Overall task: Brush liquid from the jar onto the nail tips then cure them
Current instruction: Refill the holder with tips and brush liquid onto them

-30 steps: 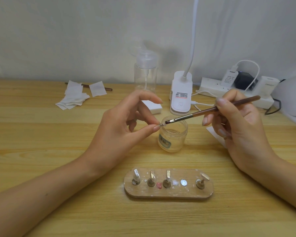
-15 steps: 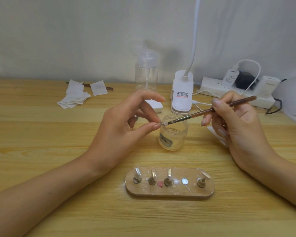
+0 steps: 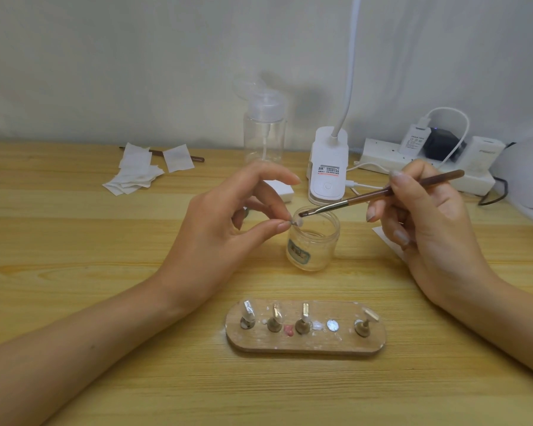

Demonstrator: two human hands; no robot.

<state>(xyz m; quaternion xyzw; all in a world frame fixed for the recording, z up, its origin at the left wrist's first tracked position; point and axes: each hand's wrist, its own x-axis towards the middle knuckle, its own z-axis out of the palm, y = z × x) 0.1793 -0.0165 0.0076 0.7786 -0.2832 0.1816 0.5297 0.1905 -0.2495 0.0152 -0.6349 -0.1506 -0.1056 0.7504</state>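
Two hands raised: left hand (image 3: 225,222) pinches nail tip (image 3: 297,223), right hand (image 3: 425,222) grips brush (image 3: 366,196)

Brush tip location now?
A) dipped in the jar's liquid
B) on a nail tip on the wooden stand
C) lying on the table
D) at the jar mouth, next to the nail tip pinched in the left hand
D: the bristles of the brush sit at the rim of the jar, beside the nail tip that the left hand pinches.
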